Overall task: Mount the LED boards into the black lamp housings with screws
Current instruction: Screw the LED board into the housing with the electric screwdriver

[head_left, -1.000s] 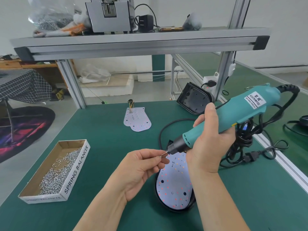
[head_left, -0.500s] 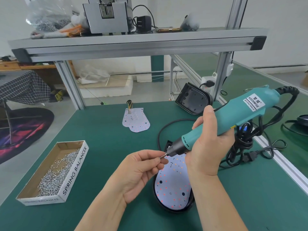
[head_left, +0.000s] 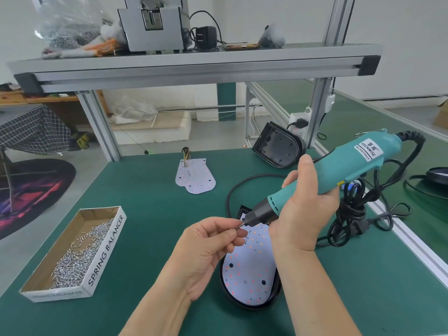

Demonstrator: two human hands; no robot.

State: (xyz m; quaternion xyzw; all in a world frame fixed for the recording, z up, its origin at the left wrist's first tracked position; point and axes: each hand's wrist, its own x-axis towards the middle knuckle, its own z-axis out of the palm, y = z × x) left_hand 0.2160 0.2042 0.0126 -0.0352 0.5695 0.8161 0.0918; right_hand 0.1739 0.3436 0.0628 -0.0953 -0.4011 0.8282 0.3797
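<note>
On green bench — screw box

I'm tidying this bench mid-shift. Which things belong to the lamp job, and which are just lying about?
Job: screwdriver in right hand; screw pinched by left hand; LED board in black housing; box of screws; spare board; empty housing.
Lying about: phone, charger, plastic bag on the shelf.

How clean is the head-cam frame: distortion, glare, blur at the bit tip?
Head view: soft even light, no glare; wide-angle tilts the grey aluminium frame posts; teal electric screwdriver label sharp; small silver screw pinched by the left hand at the bit barely resolves.
</note>
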